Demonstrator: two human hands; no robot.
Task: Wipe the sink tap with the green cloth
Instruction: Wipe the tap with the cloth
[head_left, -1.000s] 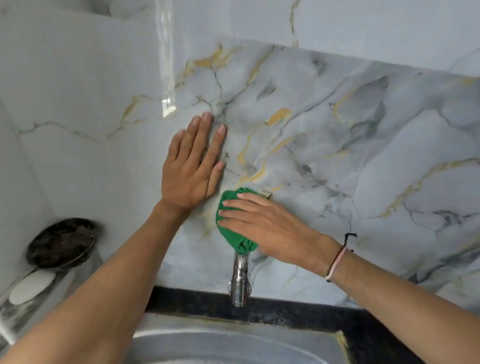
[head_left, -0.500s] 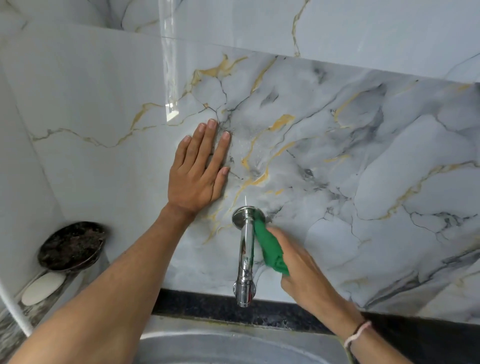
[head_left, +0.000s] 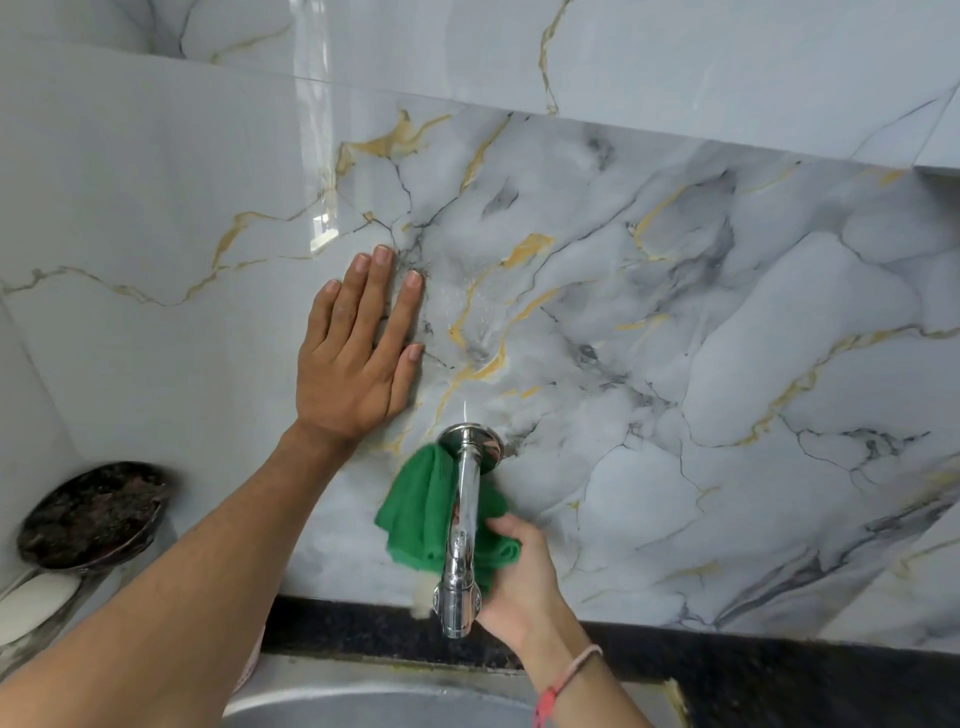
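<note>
A chrome sink tap juts out from the marble wall above the sink. The green cloth hangs behind and beneath the tap's pipe, spread out to its left and bunched at its right. My right hand grips the cloth from the right, under the tap, near the spout end. My left hand lies flat against the wall tiles, up and to the left of the tap's base, fingers extended and holding nothing.
A steel sink basin lies below, edged by a black stone ledge. At the left stand a dark round dish and a white soap bar. Marble wall tiles fill the background.
My right hand moved the cloth from on top of the tap's base, down its right side, to underneath the pipe, where it now spreads to the left. My left hand stayed on the wall.
</note>
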